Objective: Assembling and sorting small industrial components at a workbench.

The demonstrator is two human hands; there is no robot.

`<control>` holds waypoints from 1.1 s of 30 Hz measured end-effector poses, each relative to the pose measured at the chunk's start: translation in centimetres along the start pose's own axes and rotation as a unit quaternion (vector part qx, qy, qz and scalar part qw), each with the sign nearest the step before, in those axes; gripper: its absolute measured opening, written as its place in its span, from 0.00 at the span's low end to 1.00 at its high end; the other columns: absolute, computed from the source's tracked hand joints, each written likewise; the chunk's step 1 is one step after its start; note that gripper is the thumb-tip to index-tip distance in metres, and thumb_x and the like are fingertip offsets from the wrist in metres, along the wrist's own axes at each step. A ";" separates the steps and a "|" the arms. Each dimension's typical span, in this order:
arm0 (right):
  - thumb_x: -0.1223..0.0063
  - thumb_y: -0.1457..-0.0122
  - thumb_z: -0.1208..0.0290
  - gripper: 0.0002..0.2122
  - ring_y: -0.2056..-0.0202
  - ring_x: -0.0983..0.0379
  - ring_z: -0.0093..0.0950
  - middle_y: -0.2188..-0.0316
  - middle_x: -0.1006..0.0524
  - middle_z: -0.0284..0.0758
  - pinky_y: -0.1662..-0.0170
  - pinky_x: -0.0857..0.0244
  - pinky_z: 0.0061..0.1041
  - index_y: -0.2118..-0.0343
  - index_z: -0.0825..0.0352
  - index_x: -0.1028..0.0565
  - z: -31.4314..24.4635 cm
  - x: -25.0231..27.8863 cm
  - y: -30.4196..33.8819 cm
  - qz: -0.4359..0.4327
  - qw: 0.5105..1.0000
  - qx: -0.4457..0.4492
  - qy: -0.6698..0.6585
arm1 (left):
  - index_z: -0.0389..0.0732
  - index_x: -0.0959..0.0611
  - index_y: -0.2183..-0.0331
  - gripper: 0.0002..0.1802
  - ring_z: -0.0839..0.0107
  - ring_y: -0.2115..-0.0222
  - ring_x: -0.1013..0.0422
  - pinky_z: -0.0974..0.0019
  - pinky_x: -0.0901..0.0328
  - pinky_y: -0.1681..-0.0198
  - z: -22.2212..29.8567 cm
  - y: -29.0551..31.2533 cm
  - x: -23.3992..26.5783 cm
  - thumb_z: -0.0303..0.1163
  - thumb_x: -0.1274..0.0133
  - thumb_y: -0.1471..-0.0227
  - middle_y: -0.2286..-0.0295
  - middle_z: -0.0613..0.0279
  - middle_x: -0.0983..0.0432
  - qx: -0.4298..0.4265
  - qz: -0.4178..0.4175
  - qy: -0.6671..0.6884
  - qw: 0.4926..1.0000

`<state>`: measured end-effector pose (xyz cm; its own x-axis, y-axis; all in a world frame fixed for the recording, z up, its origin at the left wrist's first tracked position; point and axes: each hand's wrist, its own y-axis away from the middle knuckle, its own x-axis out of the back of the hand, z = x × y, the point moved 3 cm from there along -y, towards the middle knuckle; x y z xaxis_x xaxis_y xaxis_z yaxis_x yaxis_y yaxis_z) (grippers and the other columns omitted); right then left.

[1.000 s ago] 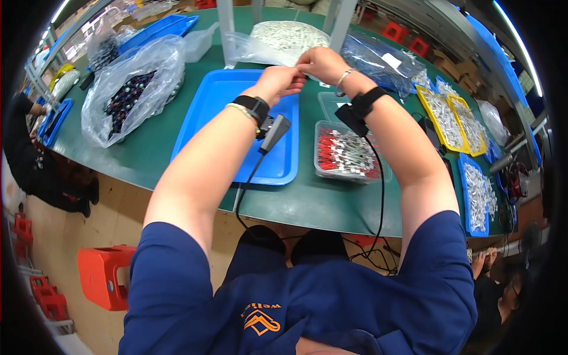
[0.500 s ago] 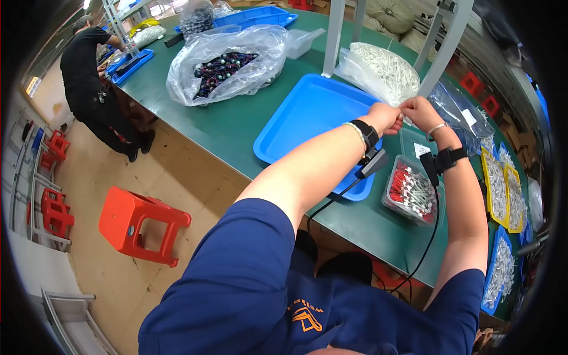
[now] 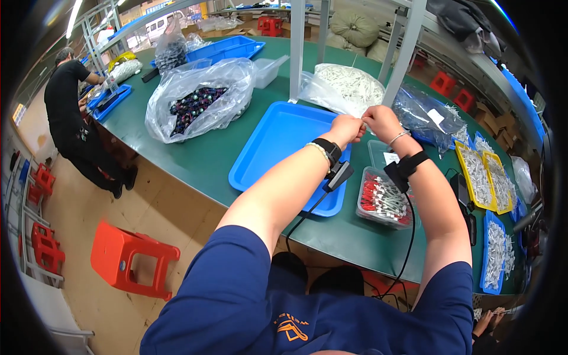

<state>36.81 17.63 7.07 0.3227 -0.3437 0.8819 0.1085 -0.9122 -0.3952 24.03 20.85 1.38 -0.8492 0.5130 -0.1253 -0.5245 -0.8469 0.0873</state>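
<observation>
My left hand (image 3: 347,129) and my right hand (image 3: 383,122) meet fingertip to fingertip above the far right part of a blue tray (image 3: 278,145). The fingers of both are closed in a pinch; whatever lies between them is too small to make out. Close behind the hands, a clear bag (image 3: 316,94) lies under a heap of small white pieces (image 3: 349,83). Nearer to me, below my right wrist, a clear plastic box (image 3: 386,221) holds many slim pieces with red and white ends.
Grey posts (image 3: 405,53) rise from the green table (image 3: 201,168) beyond my hands. A bag of dark beaded pieces (image 3: 236,97) lies left. Yellow trays (image 3: 467,171) line the right side. A red stool (image 3: 133,257) stands on the floor; a person (image 3: 74,118) works far left.
The whole view has shifted, so the table and its things appear further left and mostly lower. Both hands stay pinched together near the tray.
</observation>
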 end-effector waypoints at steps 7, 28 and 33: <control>0.54 0.45 0.76 0.05 0.67 0.24 0.50 0.67 0.25 0.50 0.63 0.29 0.43 0.71 0.70 0.26 -1.6 0.6 -0.6 0.137 0.980 -0.013 0.145 | 0.41 0.22 0.74 0.08 0.75 0.76 0.29 0.69 0.30 0.71 -0.6 -0.7 -1.0 0.32 0.52 0.46 0.76 0.65 0.25 0.042 0.029 0.071 0.996; 0.50 0.45 0.71 0.07 0.62 0.27 0.49 0.70 0.24 0.50 0.57 0.34 0.41 0.67 0.69 0.25 0.5 10.2 -2.8 0.363 0.931 -0.026 0.003 | 0.40 0.27 0.45 0.38 0.45 0.45 0.39 0.50 0.42 0.41 0.9 8.5 1.3 0.47 0.41 0.57 0.45 0.37 0.39 -0.124 -0.025 -0.547 0.828; 0.48 0.45 0.71 0.08 0.65 0.26 0.47 0.71 0.23 0.48 0.59 0.32 0.39 0.66 0.69 0.25 -0.6 9.7 -1.5 0.339 0.940 0.026 0.003 | 0.48 0.35 0.40 0.37 0.39 0.41 0.47 0.48 0.46 0.39 -1.8 10.7 3.1 0.38 0.47 0.52 0.43 0.35 0.43 -0.061 -0.091 -0.542 0.833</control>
<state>39.20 15.51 16.36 0.3279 -0.8445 0.4235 -0.0752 -0.4701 -0.8794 15.91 13.08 0.18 -0.3485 0.4036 0.8460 -0.6968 -0.7152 0.0542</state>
